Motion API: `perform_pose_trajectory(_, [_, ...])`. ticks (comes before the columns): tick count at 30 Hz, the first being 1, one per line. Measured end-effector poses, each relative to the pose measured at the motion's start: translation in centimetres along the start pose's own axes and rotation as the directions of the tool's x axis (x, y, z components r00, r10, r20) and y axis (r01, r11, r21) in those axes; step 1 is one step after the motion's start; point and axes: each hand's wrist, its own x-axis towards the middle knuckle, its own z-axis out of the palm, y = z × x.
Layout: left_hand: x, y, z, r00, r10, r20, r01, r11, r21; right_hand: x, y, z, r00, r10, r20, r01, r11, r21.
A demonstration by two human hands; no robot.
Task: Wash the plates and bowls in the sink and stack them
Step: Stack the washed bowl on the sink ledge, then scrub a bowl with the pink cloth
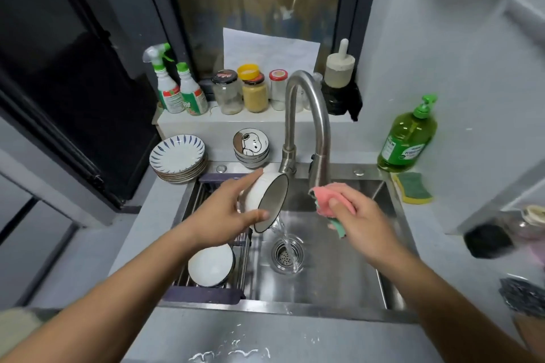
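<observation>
Most of the washing looked done: left of centre, a stack of plates and a stack of bowls stood behind the sink, and one white bowl lay upturned on the rack lower down. What seemed left was the tilted bowl mid-frame, gripped by the left hand and spilling water toward the drain, while the right hand clutched a pink sponge beside it

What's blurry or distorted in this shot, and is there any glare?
Head view: wide-angle distortion bows the counter edges; the dark object at the right edge is smeared; left hand, bowl, right hand and sponge look fairly sharp; soft glare on the sink floor.
</observation>
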Motion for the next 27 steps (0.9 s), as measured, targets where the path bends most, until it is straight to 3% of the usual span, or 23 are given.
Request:
perform_pose_trajectory(5, [-0.2, 3.3, 1.2, 1.000, 0.027, -0.014, -0.027, 1.000, -0.006, -0.5, 0.1, -1.3, 0.993, -0.059, 0.102, 0.057, 0.998, 0.019])
perform_pose_trajectory(8, [-1.2, 4.8, 2.2, 0.998, -0.055, -0.008, 0.050, 0.957, -0.284, -0.8, -0.6, -1.6, 0.990, -0.116, 0.082, 0.127, 0.982, -0.138])
perform_pose_trajectory(10, [-1.9, 5.7, 2.7, 0.991, -0.133, 0.014, 0.124, 0.878, -0.463, -0.9, -1.5, -1.4, 0.978, -0.141, 0.154, 0.173, 0.959, -0.224])
perform_pose_trajectory(12, [-2.5, 5.9, 3.1, 0.989, -0.143, 0.048, 0.147, 0.831, -0.537, -0.7, -2.3, -1.1, 0.929, -0.274, 0.249, 0.350, 0.867, -0.354])
perform_pose_trajectory(14, [-2.9, 6.0, 3.5, 0.990, -0.116, 0.083, 0.143, 0.798, -0.586, 0.1, -2.4, -0.6, 0.841, -0.406, 0.357, 0.537, 0.702, -0.467])
perform_pose_trajectory(16, [-3.2, 5.7, 3.4, 0.988, -0.136, 0.077, 0.152, 0.728, -0.668, 0.6, -2.3, -0.2, 0.789, -0.394, 0.472, 0.613, 0.552, -0.565])
perform_pose_trajectory(19, [-3.2, 5.1, 2.7, 0.988, -0.151, 0.021, 0.121, 0.694, -0.710, -0.4, -1.4, 0.4, 0.760, -0.306, 0.574, 0.645, 0.468, -0.604])
perform_pose_trajectory(21, [-3.7, 4.8, 2.3, 0.989, -0.138, -0.045, 0.072, 0.731, -0.678, -1.6, -1.5, 1.8, 0.769, -0.313, 0.558, 0.626, 0.548, -0.555])
perform_pose_trajectory(22, [-3.8, 4.9, 2.4, 0.988, -0.138, -0.070, 0.058, 0.752, -0.657, -2.3, -1.9, 2.6, 0.802, -0.295, 0.520, 0.564, 0.663, -0.493])
perform_pose_trajectory(24, [-4.3, 4.9, 2.6, 0.985, -0.142, -0.098, 0.043, 0.754, -0.656, -3.4, -3.3, 4.4, 0.861, -0.166, 0.480, 0.333, 0.898, -0.287])
perform_pose_trajectory(25, [-4.5, 4.8, 2.5, 0.984, -0.142, -0.108, 0.035, 0.747, -0.664, -3.6, -3.9, 5.2, 0.878, -0.093, 0.469, 0.201, 0.962, -0.186])
perform_pose_trajectory(26, [-4.7, 4.7, 2.2, 0.984, -0.142, -0.112, 0.031, 0.743, -0.668, -3.7, -4.2, 5.8, 0.883, -0.063, 0.465, 0.138, 0.982, -0.130])
perform_pose_trajectory(27, [-4.8, 4.5, 1.8, 0.983, -0.148, -0.110, 0.036, 0.739, -0.672, -3.8, -4.2, 6.0, 0.876, -0.096, 0.473, 0.192, 0.969, -0.158])
